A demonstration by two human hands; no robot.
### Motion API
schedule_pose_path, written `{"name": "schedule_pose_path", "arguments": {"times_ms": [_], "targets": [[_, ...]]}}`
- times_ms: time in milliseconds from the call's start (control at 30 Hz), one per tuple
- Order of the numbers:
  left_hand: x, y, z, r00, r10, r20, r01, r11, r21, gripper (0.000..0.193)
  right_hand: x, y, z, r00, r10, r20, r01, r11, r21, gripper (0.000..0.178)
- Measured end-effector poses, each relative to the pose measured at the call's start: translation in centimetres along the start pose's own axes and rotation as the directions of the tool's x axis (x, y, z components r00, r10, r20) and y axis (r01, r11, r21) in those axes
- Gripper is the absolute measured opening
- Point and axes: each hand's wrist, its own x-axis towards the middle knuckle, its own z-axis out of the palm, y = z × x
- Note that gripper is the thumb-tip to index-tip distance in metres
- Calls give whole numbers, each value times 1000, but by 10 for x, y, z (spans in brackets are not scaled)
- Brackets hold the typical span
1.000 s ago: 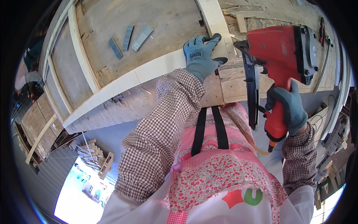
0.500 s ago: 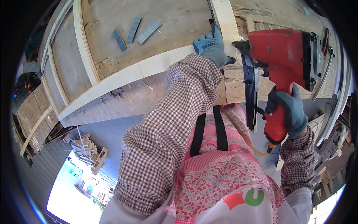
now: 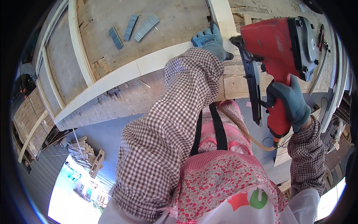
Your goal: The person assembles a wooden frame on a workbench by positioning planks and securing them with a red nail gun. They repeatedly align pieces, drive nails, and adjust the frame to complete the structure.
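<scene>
Head camera: the red nail gun (image 3: 266,41) is at the right, its nose right by the spot where the pale crosspiece (image 3: 223,16) meets the curved rail (image 3: 156,61). Can't tell from this angle whether the nose touches wood or hovers just above.

Right hand (image 3: 291,99) is wrapped around the handle; trigger finger's hidden enough that I won't call it. Left hand (image 3: 213,44) lies over the rail near that joint, thumb and forefinger splayed. Can't tell if the other fingers pinch the edge or just press.

My take: that left hand is awfully near the nose. I'd slide it further along the rail, press firmly there, and square the nose to the wood before squeezing anything. Leave the hose (image 3: 246,134) some slack too, since it runs close by the apron (image 3: 220,170) and could tug. The spare fastener strips (image 3: 146,28) on the surface (image 3: 175,26) look fine, well apart from the joint.
</scene>
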Motion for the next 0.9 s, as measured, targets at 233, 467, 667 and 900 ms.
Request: {"name": "schedule_pose_path", "arguments": {"times_ms": [233,467,667,900], "targets": [[-3,-2,1,1000,4,-13,-5,999,-35,121,-23,10,28,964,207,-166,-160,953,259,6],[0,-2,3,1000,17,-25,-17,1000,1,122,-25,11,30,969,185,-164,-158,974,164,14],[-6,-9,5,996,71,-54,-70,997,29,119,-32,26,31,967,-13,-256,28,998,53,7],[-4,-7,4,993,85,-79,-80,995,53,121,-35,18,28,954,140,-266,15,862,507,10]]}}
